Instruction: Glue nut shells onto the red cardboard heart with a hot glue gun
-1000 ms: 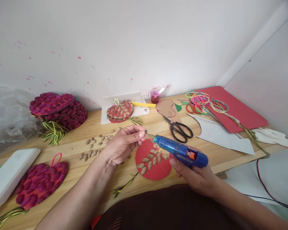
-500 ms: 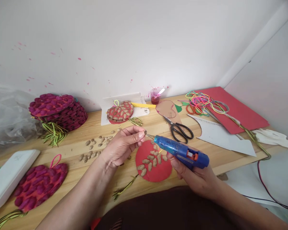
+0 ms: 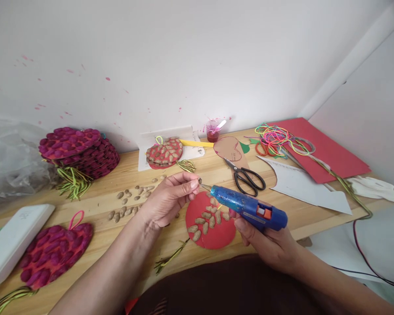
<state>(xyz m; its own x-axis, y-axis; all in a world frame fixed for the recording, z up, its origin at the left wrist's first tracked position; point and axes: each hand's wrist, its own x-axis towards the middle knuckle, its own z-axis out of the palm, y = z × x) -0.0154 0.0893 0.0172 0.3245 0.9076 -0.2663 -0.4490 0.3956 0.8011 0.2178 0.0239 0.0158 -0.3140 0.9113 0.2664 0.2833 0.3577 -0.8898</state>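
Note:
Pinched between thumb and fingertips of my left hand [image 3: 175, 192] is a peanut [image 3: 200, 180], mostly covered by the fingers. My right hand [image 3: 265, 238] grips a blue glue gun [image 3: 246, 206], its metal nozzle pointing left, at or very close to the peanut; I cannot tell if they touch. Below both hands lies a red card disc [image 3: 216, 238] with several peanuts [image 3: 212, 222] set on it in a leaf-like pattern. A yellow-and-black tassel [image 3: 172, 257] extends from its lower left. Loose peanuts [image 3: 124, 211] are scattered on the table, left of my left hand.
Black-handled scissors [image 3: 248, 179] lie beyond the glue gun. A stack of purple peanut discs [image 3: 82, 153], another purple disc [image 3: 59, 253] and a white box [image 3: 18, 240] occupy the left. Red card sheets [image 3: 335, 157] and tangled cords [image 3: 277, 138] lie right. A cup of red liquid [image 3: 213, 133] stands by the wall.
Both hands hold almost the same pose, with the peanut still by the nozzle. The orange trigger area of the glue gun looks slightly shifted. The camera view has moved a little.

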